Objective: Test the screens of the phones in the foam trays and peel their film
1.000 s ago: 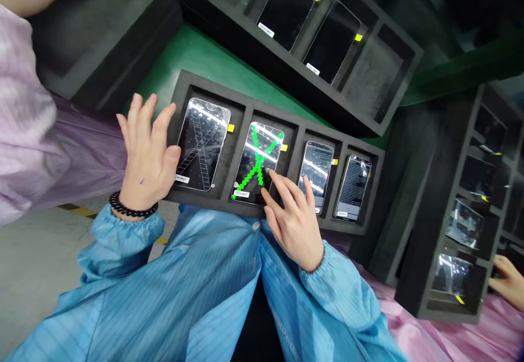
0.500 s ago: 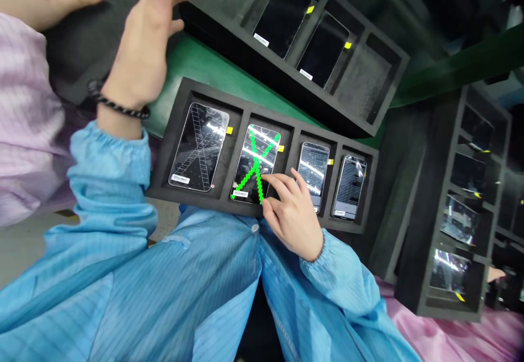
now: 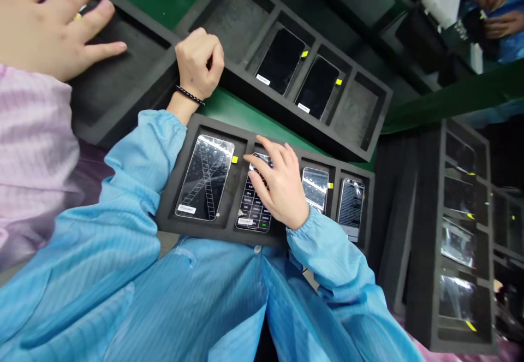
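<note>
Green surface (image 3: pixel 245 115) behind foam tray (image 3: pixel 221 232). Grid-screen phone (image 3: pixel 254 209): tray's second compartment from left. Right hand (image 3: pixel 280 187) over phone, fingers spread. Left hand (image 3: pixel 199 63) beyond tray, loosely fisted.

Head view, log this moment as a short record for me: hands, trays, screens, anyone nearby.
left hand: curled, near far tray
right hand: fingers spread over second phone; contact unclear
near tray: four phones, one per compartment
first phone: crossed ladder-like lines
second phone: button grid, one green, partly covered
third phone: lit, partly hidden
fourth phone: rows of small text
far tray: two dark phones
nearby person: pink sleeve, spread hand
</note>
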`<state>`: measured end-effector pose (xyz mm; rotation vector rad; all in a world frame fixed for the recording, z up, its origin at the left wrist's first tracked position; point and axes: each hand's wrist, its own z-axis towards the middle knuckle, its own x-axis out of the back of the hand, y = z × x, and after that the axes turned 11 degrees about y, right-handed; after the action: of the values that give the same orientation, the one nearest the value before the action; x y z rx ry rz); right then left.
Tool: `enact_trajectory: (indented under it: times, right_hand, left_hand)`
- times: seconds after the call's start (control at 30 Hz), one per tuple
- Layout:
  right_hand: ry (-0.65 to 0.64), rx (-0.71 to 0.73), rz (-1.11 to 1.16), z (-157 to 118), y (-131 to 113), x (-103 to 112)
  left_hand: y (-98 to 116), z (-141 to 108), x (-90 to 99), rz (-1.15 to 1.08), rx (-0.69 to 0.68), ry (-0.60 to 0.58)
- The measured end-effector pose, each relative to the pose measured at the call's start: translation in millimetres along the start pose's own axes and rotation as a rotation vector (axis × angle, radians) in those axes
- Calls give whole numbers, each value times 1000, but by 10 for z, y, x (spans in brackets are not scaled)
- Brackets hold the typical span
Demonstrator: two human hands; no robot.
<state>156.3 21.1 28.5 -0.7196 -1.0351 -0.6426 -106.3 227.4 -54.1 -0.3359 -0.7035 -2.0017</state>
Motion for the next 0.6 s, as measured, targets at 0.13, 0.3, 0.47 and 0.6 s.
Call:
enact_trajectory:
  times: [0.13, 0.3, 0.47, 0.6]
  right_hand:
    - [-52, 28, -37, 117, -10, -192]
    - [-75, 25, -74, 215, -26, -288]
    - [-55, 56, -135, 222, -80, -355]
    - [-38, 98, -153, 185, -126, -354]
  left_hand:
    - [149, -34, 102, 46, 92, -112]
    - [325, 16, 194, 50, 151, -177]
    - [447, 64, 292, 51, 171, -208]
    - [497, 86, 348, 70, 165, -249]
